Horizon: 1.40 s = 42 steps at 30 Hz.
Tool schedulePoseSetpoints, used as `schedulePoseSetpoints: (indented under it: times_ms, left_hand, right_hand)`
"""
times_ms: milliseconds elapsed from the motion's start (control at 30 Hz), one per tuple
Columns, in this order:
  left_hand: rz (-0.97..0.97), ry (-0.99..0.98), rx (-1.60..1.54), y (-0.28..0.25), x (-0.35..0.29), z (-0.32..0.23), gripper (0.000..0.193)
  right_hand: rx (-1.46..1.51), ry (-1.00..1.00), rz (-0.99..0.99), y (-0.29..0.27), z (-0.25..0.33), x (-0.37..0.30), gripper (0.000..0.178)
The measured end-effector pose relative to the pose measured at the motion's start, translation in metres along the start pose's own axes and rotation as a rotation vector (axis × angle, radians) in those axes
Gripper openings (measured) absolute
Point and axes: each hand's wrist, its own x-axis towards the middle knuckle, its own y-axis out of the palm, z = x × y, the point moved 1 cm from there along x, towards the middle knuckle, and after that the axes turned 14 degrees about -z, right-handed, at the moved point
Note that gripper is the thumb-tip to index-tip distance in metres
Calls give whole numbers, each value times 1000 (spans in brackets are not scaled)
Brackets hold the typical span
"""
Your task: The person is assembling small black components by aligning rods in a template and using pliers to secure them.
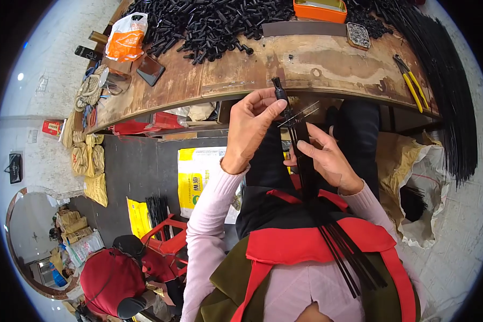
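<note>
My left hand [255, 121] pinches a short black tubular fitting [280, 92] between thumb and fingers, just in front of the table edge. A bundle of long thin black rods [307, 177] runs from below this fitting down across my lap and red-edged apron. My right hand [327, 155] is closed round the bundle, its thumb lying along the rods. Between my hands, a few thin strips [306, 111] stick out sideways, some catching the light. How the rods meet the fitting is too small to make out.
Black fittings [209, 27] lie heaped on the wooden table [327, 70]. Yellow-handled pliers [411, 86], a tin of small metal pieces [358, 35] and a phone [151, 71] are there too. Long rods [451, 91] hang off its right side. At lower left sits another person [112, 282].
</note>
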Motion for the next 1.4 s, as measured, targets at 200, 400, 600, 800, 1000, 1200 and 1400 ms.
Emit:
schedulePoseSetpoints:
  times_ms: [200, 400, 600, 800, 1000, 1200, 1400]
  left_hand:
    - [93, -16, 29, -3, 0, 4, 33]
    - [195, -73, -96, -3, 1, 5, 31]
    - [118, -72, -94, -2, -3, 5, 35]
    - [168, -16, -232, -7, -18, 3, 61]
    - [-1, 82, -115, 1, -30, 6, 72]
    - [106, -5, -245, -6, -17, 11, 73]
    - [302, -198, -549, -10, -6, 33, 66]
  right_hand:
    - [18, 3, 16, -3, 0, 1, 39]
    - [50, 28, 34, -8, -2, 1, 40]
    - [42, 11, 8, -2, 0, 1, 41]
    - [25, 16, -1, -1, 0, 1, 40]
    - [33, 18, 23, 0, -3, 3, 40]
    - [51, 45, 65, -4, -2, 3, 38]
    - [156, 143, 148, -5, -2, 9, 35]
